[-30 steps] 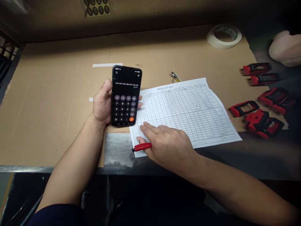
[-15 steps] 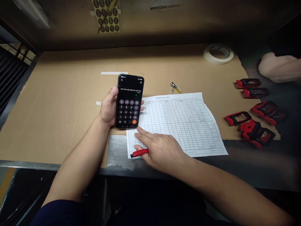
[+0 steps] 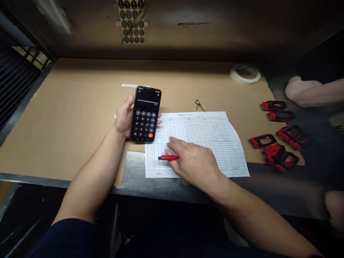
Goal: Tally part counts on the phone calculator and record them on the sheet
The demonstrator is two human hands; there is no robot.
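My left hand (image 3: 124, 118) grips a black phone (image 3: 145, 114) upright above the cardboard; its screen shows a calculator. My right hand (image 3: 194, 160) rests on a printed grid sheet (image 3: 204, 136), forefinger stretched out on the rows, with a red pen (image 3: 168, 157) held under the other fingers. The sheet lies partly on the cardboard and partly on the metal bench edge.
Brown cardboard (image 3: 67, 118) covers the bench. A roll of tape (image 3: 245, 73) lies at the back right. Several red-and-black plastic parts (image 3: 279, 136) lie at the right, near another person's arm (image 3: 309, 92). A small metal clip (image 3: 200, 105) sits behind the sheet. A dotted label sheet (image 3: 131, 21) hangs on the back wall.
The camera has tilted up, so everything sits lower and smaller in view. My right hand with the pen has slid a little to the right and up the sheet. The phone stays held.
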